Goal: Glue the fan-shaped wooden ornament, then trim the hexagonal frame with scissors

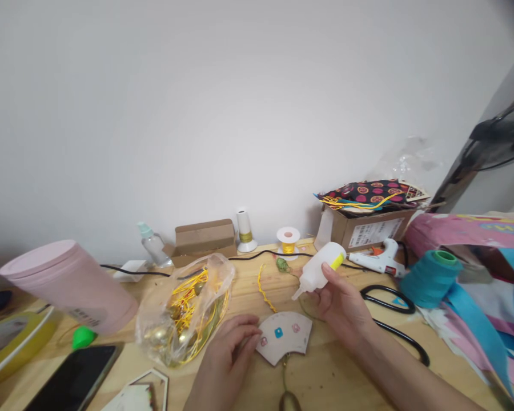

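Note:
My right hand point(340, 299) is wrapped around a white squeeze bottle point(314, 273) with a yellow mark and a narrow nozzle. The bottle is tilted, its tip pointing down and left above a pale fan-shaped plaque point(285, 341). On the plaque sit a blue square piece point(278, 332) and small pink shapes. At the plaque's left edge, my left hand point(233, 354) grips it between thumb and fingers. A twisted yellow cord point(263, 291) runs from its top. Below it hangs a thin cord with a dark ring point(289, 401), cut off by the frame.
To the left are a clear bag point(143, 325) of yellow cords and gold bells, a pink tumbler point(75, 285) and a phone point(75, 379). Rightward lie black-handled scissors point(405, 337), a glue gun point(383, 260), a teal thread cone point(430, 279) and a filled cardboard box point(368, 228).

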Available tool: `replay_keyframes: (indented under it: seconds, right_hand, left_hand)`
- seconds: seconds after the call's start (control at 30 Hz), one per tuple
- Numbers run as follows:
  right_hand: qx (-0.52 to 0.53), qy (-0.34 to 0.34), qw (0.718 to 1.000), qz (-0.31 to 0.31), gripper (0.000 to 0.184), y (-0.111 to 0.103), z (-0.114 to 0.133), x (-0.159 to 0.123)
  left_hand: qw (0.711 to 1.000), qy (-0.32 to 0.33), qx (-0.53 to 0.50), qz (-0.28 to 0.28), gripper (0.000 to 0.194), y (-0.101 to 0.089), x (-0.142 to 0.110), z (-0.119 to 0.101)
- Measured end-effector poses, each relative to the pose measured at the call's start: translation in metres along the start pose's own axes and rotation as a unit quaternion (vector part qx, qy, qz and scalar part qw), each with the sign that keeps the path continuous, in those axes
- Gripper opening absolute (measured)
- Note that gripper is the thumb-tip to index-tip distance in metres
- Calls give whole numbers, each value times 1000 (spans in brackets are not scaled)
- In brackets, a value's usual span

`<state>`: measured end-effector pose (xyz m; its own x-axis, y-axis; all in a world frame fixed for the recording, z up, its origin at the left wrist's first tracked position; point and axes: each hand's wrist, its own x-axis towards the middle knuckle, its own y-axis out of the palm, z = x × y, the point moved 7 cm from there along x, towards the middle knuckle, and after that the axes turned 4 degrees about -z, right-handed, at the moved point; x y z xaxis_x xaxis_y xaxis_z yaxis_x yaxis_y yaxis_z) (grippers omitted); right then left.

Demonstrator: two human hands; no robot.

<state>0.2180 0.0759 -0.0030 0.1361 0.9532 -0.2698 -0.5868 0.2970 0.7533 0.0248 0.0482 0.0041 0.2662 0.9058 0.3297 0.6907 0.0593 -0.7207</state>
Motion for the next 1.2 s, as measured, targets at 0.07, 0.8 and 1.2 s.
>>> replay_keyframes:
  seconds: [0.07,0.8,1.2]
  right_hand:
    - [6,1,1000,0,21,0,0,0]
    - [20,-2,1000,5,26,1,4,-1]
    - [19,5,1000,5,19,1,3,0]
  left_hand:
    - [1000,18,4,-9,16,-3,-2,-2]
    - [956,237,172,18,32,1,-23,-18]
    - [994,-53,80,51,59,6,-10,2]
